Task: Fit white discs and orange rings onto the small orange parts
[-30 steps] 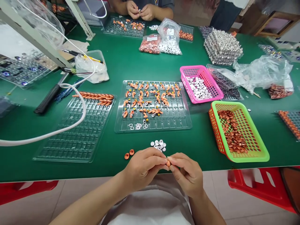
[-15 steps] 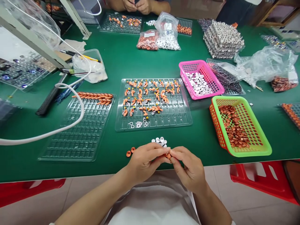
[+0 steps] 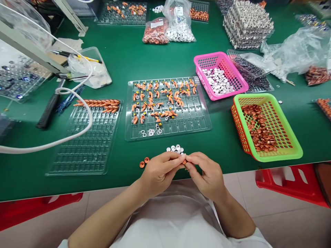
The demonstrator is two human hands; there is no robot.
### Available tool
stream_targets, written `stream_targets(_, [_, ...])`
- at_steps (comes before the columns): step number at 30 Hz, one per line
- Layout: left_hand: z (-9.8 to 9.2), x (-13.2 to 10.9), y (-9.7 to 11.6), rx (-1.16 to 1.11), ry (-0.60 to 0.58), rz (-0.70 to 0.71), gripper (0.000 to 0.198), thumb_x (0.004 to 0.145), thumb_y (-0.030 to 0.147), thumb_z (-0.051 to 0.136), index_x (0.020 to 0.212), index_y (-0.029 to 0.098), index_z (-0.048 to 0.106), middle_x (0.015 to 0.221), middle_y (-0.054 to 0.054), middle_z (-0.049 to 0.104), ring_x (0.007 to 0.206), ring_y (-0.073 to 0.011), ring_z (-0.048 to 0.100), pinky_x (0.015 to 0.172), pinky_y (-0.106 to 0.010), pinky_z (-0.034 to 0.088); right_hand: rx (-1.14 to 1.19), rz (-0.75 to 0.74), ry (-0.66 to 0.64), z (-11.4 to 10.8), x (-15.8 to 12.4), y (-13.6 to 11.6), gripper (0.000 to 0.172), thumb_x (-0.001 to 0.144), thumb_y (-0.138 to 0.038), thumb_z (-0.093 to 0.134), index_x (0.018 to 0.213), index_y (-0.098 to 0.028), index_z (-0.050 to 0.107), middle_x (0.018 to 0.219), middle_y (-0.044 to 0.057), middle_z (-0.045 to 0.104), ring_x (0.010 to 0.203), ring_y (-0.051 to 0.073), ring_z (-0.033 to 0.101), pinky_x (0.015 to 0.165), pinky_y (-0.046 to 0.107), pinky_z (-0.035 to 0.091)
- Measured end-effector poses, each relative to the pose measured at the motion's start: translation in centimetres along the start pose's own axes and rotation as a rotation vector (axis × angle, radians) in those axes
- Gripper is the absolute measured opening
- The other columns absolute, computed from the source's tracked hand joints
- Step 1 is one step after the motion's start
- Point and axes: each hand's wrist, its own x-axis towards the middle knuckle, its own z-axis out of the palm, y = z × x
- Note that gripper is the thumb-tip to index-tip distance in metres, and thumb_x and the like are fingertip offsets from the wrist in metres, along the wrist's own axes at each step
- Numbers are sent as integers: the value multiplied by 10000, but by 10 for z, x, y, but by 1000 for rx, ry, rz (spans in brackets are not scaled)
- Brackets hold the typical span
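Note:
Near the table's front edge, my left hand and my right hand meet, both closed with fingertips pinching one small orange round piece. Fingers cover most of it. Just beyond my fingertips lies a small pile of white discs. Two orange cupped discs rest on the table to the left of my left hand. Farther back, a clear compartment tray holds many curved orange pieces, small yellow-and-black bits and pale rings in its front cells.
A pink basket holds white discs; a green basket, nested in a red one, holds copper-coloured discs. Left are another clear tray, a black-handled hammer and a white cable. Filled plastic bags lie at the back.
The view has tilted down and shifted slightly, so the other person's hands at the back are out of sight. My hands still pinch the orange piece, with slight finger movement.

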Motion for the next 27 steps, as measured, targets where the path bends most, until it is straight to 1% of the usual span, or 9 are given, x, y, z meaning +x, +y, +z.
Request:
stream_targets(3, [-1,1,0,-12,-9,-7,309,918,59,624,1197,180,682,1035,-104,758,915,-149,739,786,-227,616,17,51,18,2,0,0,243,905,-51,600,1082,-206,659,896,42,713,794,137,675,712,247,570])
stream_targets(7, [-3,5,2,-7,-6,-29,266,928,96,628,1167,196,687,968,-73,773,843,-138,741,747,-224,614,22,86,14,1,1,-2,187,905,-75,610,1032,-206,652,878,30,713,749,125,671,681,234,560])
stream_targets(12, [-4,8,2,40,-57,-20,217,925,108,633,1125,171,691,906,-74,781,781,-142,739,696,-223,597,-22,80,-34,-2,3,-1,125,909,-92,597,941,-208,631,835,24,699,756,137,667,677,248,544])
stream_targets(17, [-3,8,3,105,-26,-16,148,910,127,641,1041,175,692,878,-70,772,787,-162,732,715,-259,595,-46,66,-44,1,3,1,122,910,-96,589,933,-215,607,859,31,701,801,153,672,715,274,546])
stream_targets(20, [-4,9,7,103,-20,-41,137,901,115,632,1018,171,676,852,-60,759,765,-161,709,693,-257,577,22,155,-69,0,2,-1,102,925,-132,593,963,-221,625,873,24,707,778,143,674,701,264,550])
stream_targets(24, [-6,11,12,53,-56,-124,109,898,105,619,980,166,656,826,-46,739,737,-153,675,677,-250,554,239,319,-127,-7,1,-1,126,943,-215,616,1062,-234,651,968,31,726,829,149,703,733,264,582])
stream_targets(27, [-5,10,12,49,-52,-142,97,902,111,616,973,167,649,824,-41,728,735,-147,668,683,-242,551,249,373,-114,-9,0,-1,150,932,-256,645,1078,-233,670,961,33,729,826,151,700,739,266,584])
